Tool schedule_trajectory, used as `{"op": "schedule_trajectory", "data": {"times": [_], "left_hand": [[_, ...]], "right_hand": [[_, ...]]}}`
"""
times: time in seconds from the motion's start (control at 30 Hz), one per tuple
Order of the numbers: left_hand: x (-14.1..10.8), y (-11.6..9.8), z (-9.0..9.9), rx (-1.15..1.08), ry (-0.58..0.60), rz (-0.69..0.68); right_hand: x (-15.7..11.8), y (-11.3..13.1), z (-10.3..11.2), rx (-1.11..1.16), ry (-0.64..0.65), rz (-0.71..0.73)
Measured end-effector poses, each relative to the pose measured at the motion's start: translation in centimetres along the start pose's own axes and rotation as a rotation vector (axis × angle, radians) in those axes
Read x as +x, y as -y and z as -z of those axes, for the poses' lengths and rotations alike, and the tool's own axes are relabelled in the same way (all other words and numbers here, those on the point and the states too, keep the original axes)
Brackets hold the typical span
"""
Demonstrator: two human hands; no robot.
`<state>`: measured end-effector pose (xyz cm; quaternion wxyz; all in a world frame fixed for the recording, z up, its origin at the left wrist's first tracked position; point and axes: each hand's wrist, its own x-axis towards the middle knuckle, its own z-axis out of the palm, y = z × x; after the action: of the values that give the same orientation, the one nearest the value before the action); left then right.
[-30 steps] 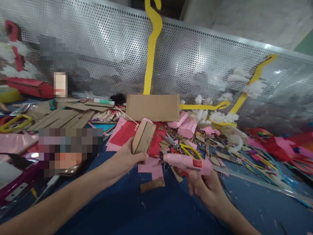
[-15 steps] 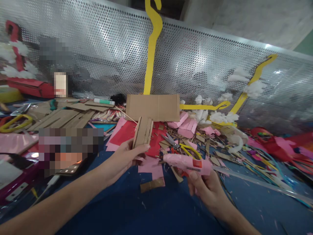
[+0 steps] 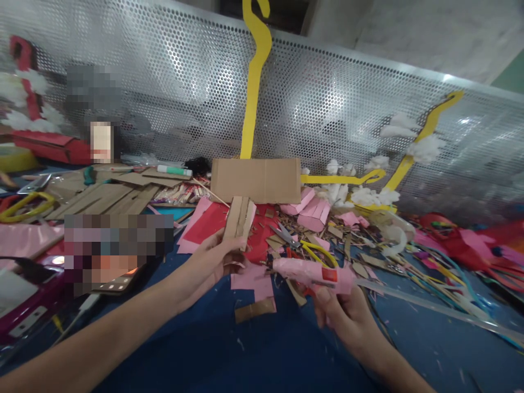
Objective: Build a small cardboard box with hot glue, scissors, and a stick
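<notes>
- As the right hand [image 3: 341, 311] keeps its place at 4 o'clock, the cardboard block [image 3: 238, 221] shows a change: leaning toward 1 o'clock a second ago, now nearer 12, and rolled from its seamed face to a smoother one.
- Cardboard block: long axis 12 to 6, upper end slightly toward 1; held above the red sheet [image 3: 213, 221], near the middle of the view, hub for all bearings here.
- Left hand [image 3: 210, 259]: at 7 o'clock, thumb and fingers clamped on the block's lower end.
- Right hand: closed around the handle of the pink hot-glue gun [image 3: 307, 273]; trigger pressure cannot be told.
- Hot-glue gun: at 4 o'clock, pointing toward 9, tip apart from the block.
- Cardboard panel [image 3: 256, 180]: at 1 o'clock, beneath the yellow hooked strip [image 3: 252, 82]; contact with the block cannot be told.
- Yellow-handled scissors [image 3: 291, 238]: between 3 and 4, blades apart.
- Pink prisms: at 3 o'clock.
</notes>
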<state>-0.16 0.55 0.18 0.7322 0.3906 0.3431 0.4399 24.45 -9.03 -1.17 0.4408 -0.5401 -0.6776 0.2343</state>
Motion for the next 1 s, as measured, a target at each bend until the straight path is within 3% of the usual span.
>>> {"op": "schedule_trajectory", "data": {"times": [0.23,0.6,1.0], "left_hand": [[0.03,0.03,0.19,0.053,0.039,-0.054],[0.06,-0.04,-0.25,-0.014,-0.025,-0.038],[-0.05,0.19,-0.13,0.023,0.024,-0.032]], "right_hand": [[-0.02,-0.07,0.03,0.008,0.018,-0.009],[-0.04,-0.15,0.04,0.001,0.025,-0.002],[-0.17,-0.49,0.08,-0.006,0.037,-0.023]]}}
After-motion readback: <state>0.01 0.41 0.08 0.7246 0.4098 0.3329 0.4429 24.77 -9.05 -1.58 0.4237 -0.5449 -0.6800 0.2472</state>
